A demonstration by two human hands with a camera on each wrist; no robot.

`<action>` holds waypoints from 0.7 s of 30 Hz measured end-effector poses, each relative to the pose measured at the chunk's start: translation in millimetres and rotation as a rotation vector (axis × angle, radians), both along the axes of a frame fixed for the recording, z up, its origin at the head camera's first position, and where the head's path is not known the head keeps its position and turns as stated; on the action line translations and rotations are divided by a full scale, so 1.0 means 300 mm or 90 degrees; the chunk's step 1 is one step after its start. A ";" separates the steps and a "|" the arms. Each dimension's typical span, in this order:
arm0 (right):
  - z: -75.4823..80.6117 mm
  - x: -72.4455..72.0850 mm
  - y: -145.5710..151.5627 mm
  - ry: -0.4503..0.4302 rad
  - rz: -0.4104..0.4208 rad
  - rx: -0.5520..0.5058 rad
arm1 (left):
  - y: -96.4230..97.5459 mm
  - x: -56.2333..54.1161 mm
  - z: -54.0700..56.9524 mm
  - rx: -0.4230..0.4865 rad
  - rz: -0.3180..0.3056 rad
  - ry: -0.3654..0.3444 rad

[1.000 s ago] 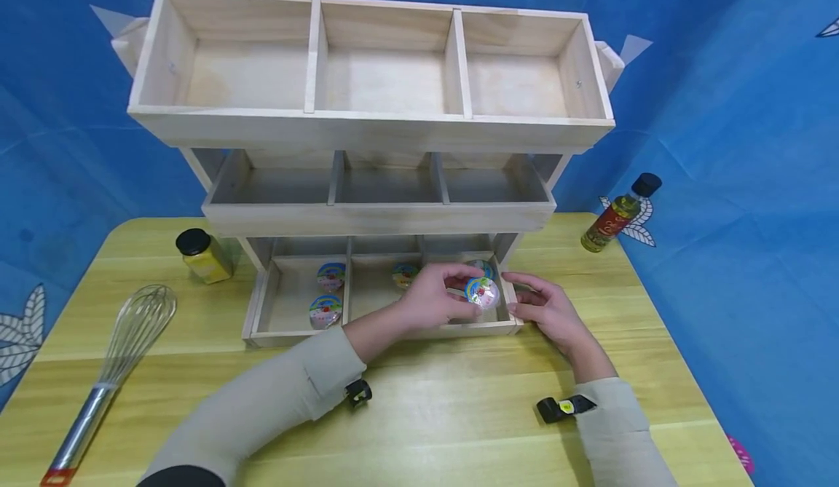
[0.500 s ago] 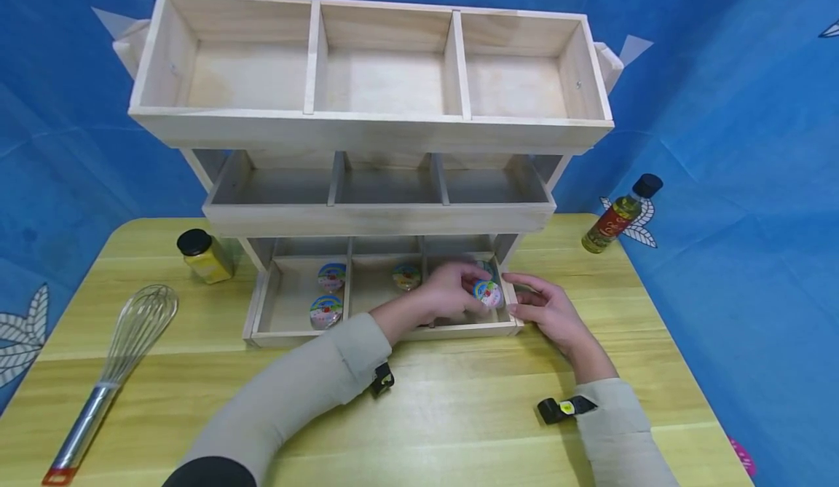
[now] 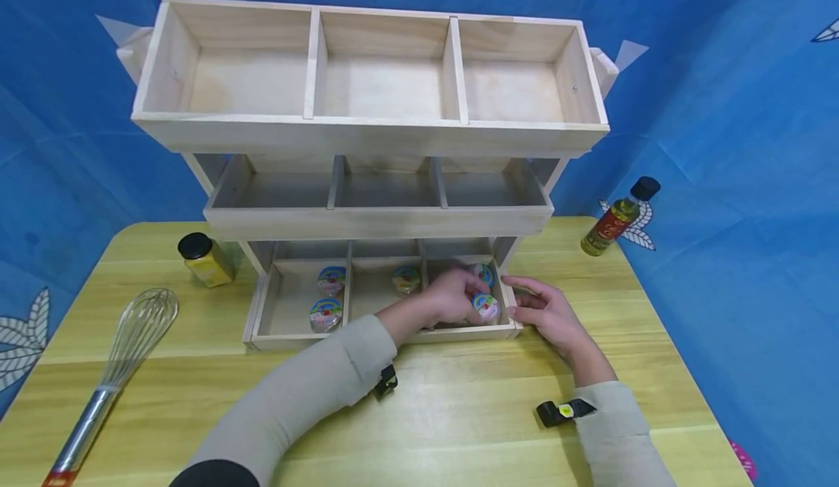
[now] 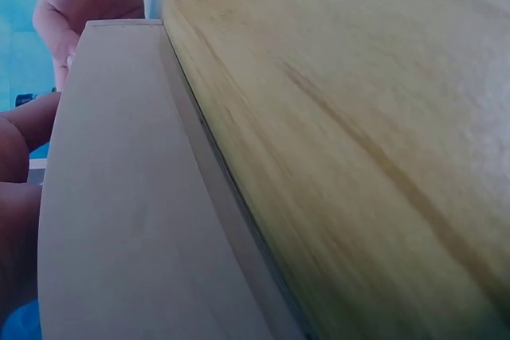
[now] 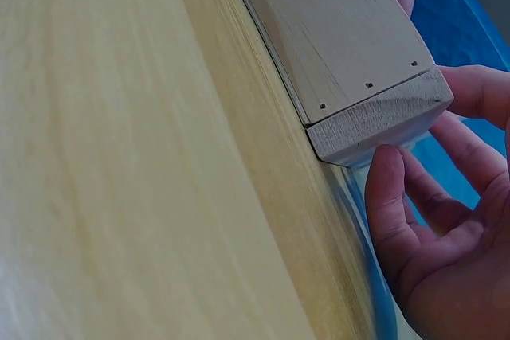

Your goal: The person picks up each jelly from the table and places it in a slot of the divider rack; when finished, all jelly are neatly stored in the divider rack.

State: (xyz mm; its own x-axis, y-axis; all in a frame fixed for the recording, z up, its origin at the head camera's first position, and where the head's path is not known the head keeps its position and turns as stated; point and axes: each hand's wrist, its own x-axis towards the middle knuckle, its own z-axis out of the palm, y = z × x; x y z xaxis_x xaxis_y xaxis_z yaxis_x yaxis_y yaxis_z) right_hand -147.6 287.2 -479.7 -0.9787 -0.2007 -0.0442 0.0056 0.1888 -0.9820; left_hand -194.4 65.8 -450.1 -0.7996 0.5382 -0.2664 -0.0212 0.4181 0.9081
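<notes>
In the head view my left hand reaches into the right compartment of the shelf's bottom tray. Its thumb and fingers pinch a small jelly cup with a colourful round lid, low at the compartment's front. Behind it sits another jelly cup. My right hand rests at the tray's right end; the right wrist view has its fingers touching the wooden corner, loosely bent. The tray's front board hides most of my left hand in the left wrist view.
More jelly cups lie in the left and middle compartments. Two wooden tiers overhang the bottom tray. A whisk and a black-lidded yellow jar stand left; an oil bottle stands right.
My left hand has moved right and down with the jelly cup, lowering it into the right compartment in front of the other cup. The right hand has stayed at the tray's end.
</notes>
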 end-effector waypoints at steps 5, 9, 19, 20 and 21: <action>-0.003 -0.001 0.000 0.013 0.008 -0.010 | 0.005 0.003 0.003 -0.020 -0.013 0.024; -0.001 -0.001 0.000 0.018 0.009 -0.018 | 0.006 0.004 0.008 -0.026 -0.018 0.026; 0.001 0.001 0.002 0.013 0.003 0.002 | -0.007 0.018 0.027 -0.034 0.012 0.033; 0.000 0.001 0.003 0.013 0.004 0.003 | -0.013 0.021 0.032 -0.039 0.013 0.035; -0.001 0.002 0.004 0.014 0.005 0.006 | -0.020 0.025 0.038 -0.045 0.012 0.044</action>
